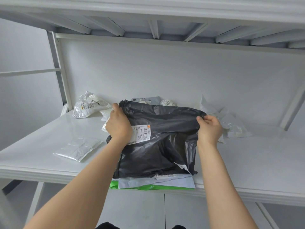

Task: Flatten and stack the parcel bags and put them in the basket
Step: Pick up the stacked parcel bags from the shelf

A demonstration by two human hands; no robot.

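A large black parcel bag (158, 141) with a white shipping label lies on a stack at the front edge of the white shelf. My left hand (118, 123) grips its far left corner. My right hand (208, 128) pinches its far right corner. Under it lie a pale blue bag (156, 182) and a green bag (115, 185), whose edges stick out over the shelf edge. No basket is in view.
A crumpled white bag (87, 104) lies at the back left, a flat clear packet (79, 148) at the front left. More crumpled clear and white bags (231, 124) sit at the right, grey ones (148, 100) behind. The shelf surface (247, 159) is white; a rack shelf hangs overhead.
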